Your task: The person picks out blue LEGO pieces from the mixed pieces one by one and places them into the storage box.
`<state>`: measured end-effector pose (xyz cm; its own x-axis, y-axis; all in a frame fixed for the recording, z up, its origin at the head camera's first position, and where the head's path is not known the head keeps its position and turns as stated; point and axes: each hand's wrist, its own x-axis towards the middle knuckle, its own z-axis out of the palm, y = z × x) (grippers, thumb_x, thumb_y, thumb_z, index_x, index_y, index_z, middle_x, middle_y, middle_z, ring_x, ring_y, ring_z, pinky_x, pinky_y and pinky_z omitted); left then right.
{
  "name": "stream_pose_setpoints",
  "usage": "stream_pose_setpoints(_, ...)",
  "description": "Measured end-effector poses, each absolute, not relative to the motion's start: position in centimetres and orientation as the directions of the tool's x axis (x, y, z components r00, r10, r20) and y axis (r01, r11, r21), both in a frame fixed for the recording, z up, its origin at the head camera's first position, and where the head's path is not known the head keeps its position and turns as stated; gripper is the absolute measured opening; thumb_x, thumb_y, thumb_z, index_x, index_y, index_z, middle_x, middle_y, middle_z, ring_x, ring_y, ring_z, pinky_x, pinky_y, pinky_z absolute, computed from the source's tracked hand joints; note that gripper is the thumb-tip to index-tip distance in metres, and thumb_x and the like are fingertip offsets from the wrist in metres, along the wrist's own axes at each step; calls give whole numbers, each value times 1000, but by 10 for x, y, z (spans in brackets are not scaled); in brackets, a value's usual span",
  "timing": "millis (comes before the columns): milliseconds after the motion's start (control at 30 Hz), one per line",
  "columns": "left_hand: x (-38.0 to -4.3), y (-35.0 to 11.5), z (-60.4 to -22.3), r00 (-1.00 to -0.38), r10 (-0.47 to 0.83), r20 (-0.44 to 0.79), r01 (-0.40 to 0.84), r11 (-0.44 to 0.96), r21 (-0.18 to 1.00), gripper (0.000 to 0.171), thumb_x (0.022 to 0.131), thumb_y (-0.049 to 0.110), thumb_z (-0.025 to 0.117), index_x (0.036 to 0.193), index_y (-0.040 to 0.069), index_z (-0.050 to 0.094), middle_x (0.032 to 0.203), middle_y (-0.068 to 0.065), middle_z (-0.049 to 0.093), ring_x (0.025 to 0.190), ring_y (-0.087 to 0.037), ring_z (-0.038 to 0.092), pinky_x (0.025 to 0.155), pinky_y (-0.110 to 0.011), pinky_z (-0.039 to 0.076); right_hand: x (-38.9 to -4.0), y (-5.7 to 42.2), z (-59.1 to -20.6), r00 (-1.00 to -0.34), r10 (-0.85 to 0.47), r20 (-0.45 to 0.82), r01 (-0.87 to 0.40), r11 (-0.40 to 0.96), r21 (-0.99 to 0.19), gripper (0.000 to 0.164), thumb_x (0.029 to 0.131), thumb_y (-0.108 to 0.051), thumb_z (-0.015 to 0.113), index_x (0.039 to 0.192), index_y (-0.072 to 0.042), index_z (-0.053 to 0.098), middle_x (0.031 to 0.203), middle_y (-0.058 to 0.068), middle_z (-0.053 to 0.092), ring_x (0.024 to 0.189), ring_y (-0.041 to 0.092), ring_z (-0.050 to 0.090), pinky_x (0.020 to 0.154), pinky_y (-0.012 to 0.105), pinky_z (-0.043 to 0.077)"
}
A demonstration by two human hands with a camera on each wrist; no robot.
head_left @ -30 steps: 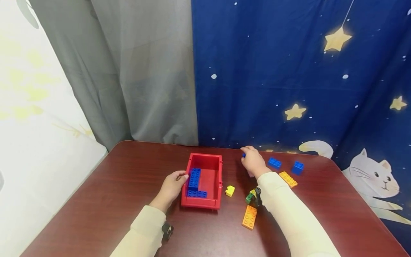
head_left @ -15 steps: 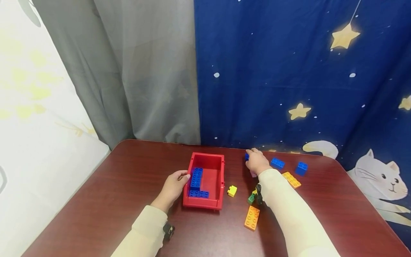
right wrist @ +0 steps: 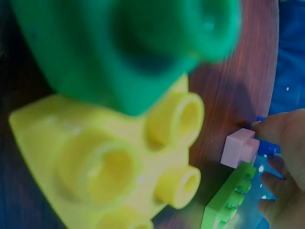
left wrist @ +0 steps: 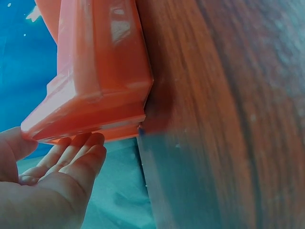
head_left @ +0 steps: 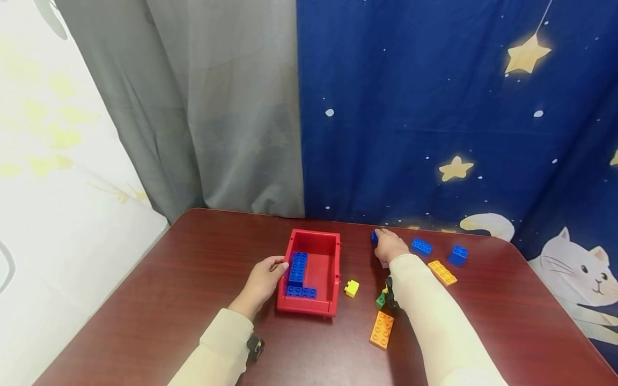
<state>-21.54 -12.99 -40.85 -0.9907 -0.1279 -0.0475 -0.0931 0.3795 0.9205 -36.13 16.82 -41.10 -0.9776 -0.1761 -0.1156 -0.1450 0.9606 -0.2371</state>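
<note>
At the left long side of a red plastic box [head_left: 309,308], my left hand [head_left: 260,281] pinches the rim, thumb on top and fingers outside below. The left wrist view shows this hand [left wrist: 57,176] under the lip of the box [left wrist: 109,71]. Inside the box lie blue bricks [head_left: 296,268] along the left and near sides. Toward the table's far edge, my right hand [head_left: 391,247] holds a small blue brick [head_left: 374,237] between thumb and fingers, mostly covered. Beside its thumb in the right wrist view are a pink brick [right wrist: 238,148] and a light green brick [right wrist: 228,198].
A small yellow brick [head_left: 352,288] lies right of the box. Under the right forearm sit a green brick [head_left: 381,301] and a yellow brick [right wrist: 100,157]. An orange brick [head_left: 382,329] is nearer; another orange brick [head_left: 441,273] and two blue bricks [head_left: 421,246] lie right.
The whole head view has shifted slightly right. My right fingers have drawn in around the small blue brick. The left hand and the box stay together as before.
</note>
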Motion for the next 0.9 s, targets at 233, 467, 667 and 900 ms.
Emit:
stream_pose_setpoints(233, -215, -129, -408, -991, -127, -47, -93, 383, 919, 39, 99, 20, 54, 132, -1, 54, 127, -22, 59, 117, -38, 57, 97, -51, 47, -364, 169, -411, -980, -172, -103, -141, 957, -253, 60, 88, -1, 53, 146, 0, 37, 149, 22, 36, 132, 40, 41, 100, 51, 45)
stream_pose_setpoints(467, -214, -130, -408, -991, -128, -47, -94, 396, 913, 40, 99, 20, 53, 133, -1, 54, 128, -23, 59, 118, -39, 56, 98, -52, 47, -365, 167, -412, -988, -145, -45, -131, 964, -232, 37, 93, -10, 59, 129, -6, 56, 126, 21, 58, 102, 39, 59, 87, 56, 52)
stream_pose_setpoints(667, -214, -130, -409, -990, -128, -51, -99, 394, 914, 40, 99, 21, 53, 133, 0, 53, 128, -22, 58, 118, -39, 56, 97, -52, 47, -364, 164, -411, -989, -146, -29, -136, 967, -217, 41, 93, -12, 61, 133, -4, 54, 128, 23, 57, 111, 41, 58, 91, 57, 49)
stream_pose_setpoints(900, -214, -130, -411, -991, -124, -43, -88, 384, 919, 39, 99, 20, 53, 132, -1, 54, 127, -22, 59, 117, -38, 57, 97, -51, 47, -364, 164, -412, -989, -144, -15, -137, 966, -220, 39, 94, -8, 58, 132, -3, 55, 127, 24, 57, 109, 40, 60, 90, 56, 50)
